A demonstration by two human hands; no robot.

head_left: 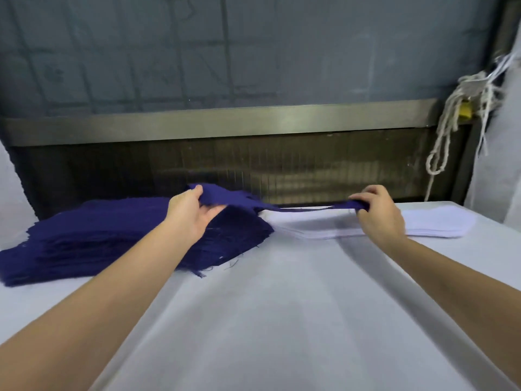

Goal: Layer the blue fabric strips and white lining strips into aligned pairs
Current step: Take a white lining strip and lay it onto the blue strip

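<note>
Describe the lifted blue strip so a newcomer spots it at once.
On the white-covered table, a stack of blue fabric strips lies left and a white lining stack right. The single blue strip spans between them, held by the left hand and right hand; it alone is raised off the piles.

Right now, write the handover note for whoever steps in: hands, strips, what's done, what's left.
Left hand grips one end of a blue strip; right hand grips its other end. The strip hangs stretched above the white lining stack.
Blue stack lies on the left of the table, lining stack on the right.
Done: one strip held up off the blue stack; no finished pair in view.
Left: probably lower it onto the top lining, align edges, repeat.
</note>
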